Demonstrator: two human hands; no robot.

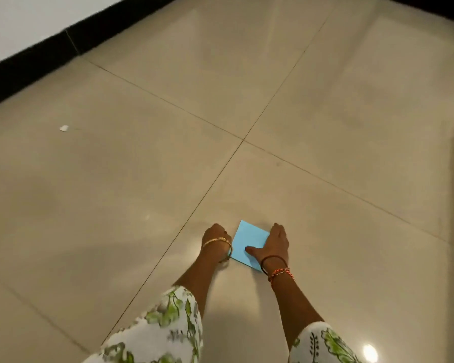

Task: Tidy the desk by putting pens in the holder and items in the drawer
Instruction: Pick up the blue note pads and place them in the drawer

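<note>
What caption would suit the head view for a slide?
Both hands, left hand and right hand, reach a blue paper on the tiled floor.

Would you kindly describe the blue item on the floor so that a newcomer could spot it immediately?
Start from the beige tiled floor and follow the grout lines down from their crossing toward the person's two hands. Between the left hand and the right hand lies a flat square blue paper pad, the right thumb resting on it. It is the only coloured item; the small white scrap lies far left.
</note>
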